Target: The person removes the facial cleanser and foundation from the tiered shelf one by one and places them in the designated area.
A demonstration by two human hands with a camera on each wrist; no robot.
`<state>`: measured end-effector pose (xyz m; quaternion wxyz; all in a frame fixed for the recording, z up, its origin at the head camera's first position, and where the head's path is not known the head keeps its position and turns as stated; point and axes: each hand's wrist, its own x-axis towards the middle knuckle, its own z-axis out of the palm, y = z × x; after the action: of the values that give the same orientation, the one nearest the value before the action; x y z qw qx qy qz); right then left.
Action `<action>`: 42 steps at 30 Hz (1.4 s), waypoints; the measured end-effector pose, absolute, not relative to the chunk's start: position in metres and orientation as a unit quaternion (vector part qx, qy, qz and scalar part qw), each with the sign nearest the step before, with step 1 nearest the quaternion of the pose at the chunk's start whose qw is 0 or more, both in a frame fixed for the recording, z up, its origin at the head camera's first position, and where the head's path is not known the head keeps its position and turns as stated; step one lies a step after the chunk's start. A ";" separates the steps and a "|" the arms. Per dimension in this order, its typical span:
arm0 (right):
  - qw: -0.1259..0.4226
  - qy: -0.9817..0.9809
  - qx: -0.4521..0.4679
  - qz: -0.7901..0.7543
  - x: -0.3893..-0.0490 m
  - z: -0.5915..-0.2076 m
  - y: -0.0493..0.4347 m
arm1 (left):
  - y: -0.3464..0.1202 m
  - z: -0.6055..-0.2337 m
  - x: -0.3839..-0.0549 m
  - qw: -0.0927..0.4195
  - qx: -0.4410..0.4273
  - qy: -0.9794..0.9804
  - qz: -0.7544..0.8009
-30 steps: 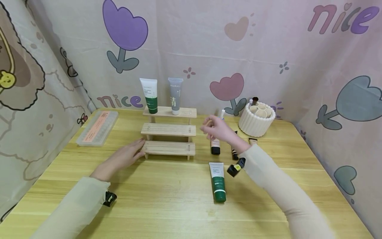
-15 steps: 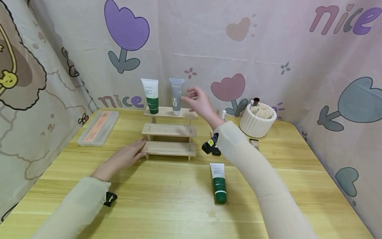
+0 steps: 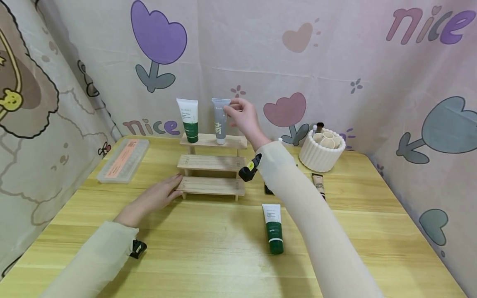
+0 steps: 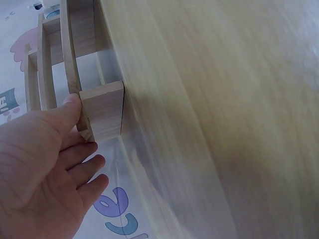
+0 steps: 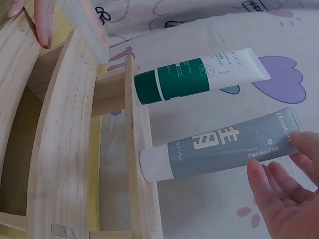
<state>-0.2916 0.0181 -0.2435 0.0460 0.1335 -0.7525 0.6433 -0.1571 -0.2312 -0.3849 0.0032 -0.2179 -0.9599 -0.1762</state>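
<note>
A wooden three-tier display stand [image 3: 211,162] stands on the table. On its top tier a grey squeeze tube [image 3: 220,124] stands cap-down, beside a white-and-green squeeze tube [image 3: 189,120]. My right hand [image 3: 244,118] pinches the grey tube near its flat upper end; the right wrist view shows fingertips at that end and the white cap [image 5: 155,163] on the tier. At the lowest tier's left end, my left hand [image 3: 154,198] holds the board. In the left wrist view its thumb [image 4: 70,112] lies on the board, with a finger curled at the end.
Another white-and-green tube [image 3: 273,229] lies at the front. A small beige tube [image 3: 318,184] lies farther right, and a black cap [image 3: 268,190] shows partly behind the right sleeve. A ribbed white brush holder [image 3: 322,151] stands back right; a clear flat case [image 3: 124,160] lies left.
From the right of the stand, my right hand has moved left and up to the grey tube and now pinches its upper end. The left hand and both standing tubes have stayed in place.
</note>
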 end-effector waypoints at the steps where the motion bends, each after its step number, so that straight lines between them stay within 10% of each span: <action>1: 0.047 -0.753 0.132 0.643 -0.292 -0.243 0.018 | -0.231 -0.385 -0.157 0.003 -0.218 -0.960 -0.176; 42: -0.011 -0.778 0.137 0.613 -0.206 -0.309 0.159 | -0.229 -0.382 -0.154 -0.008 -0.209 -0.961 -0.181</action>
<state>-0.2063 0.1591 -0.3088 -0.0106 0.1373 -0.7779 0.6131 -0.1539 -0.2291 -0.3817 -0.0082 -0.2088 -0.9610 -0.1811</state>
